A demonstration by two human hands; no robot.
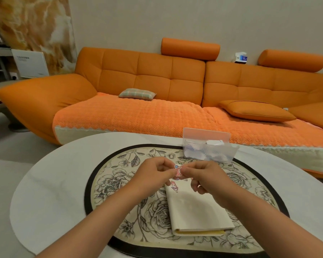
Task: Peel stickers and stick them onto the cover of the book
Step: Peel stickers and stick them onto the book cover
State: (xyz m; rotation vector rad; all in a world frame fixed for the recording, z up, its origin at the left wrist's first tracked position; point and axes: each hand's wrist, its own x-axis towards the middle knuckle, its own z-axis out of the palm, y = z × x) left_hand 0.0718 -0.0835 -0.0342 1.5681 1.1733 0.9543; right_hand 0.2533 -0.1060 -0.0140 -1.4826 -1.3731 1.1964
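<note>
A cream-covered book (196,211) lies closed on the floral mat, its spine toward me. A small cartoon sticker (173,186) sits on the cover's far left corner. Above the book's far edge, my left hand (157,172) and my right hand (203,177) meet, both pinching a small pink and blue sticker (177,171) between thumbs and fingertips. Whether its backing is still attached is hidden by my fingers.
The oval floral mat (119,183) with a black rim lies on a round white table (50,183). A clear plastic packet (207,146) holding more stickers stands at the mat's far right. An orange sofa (157,101) runs behind the table.
</note>
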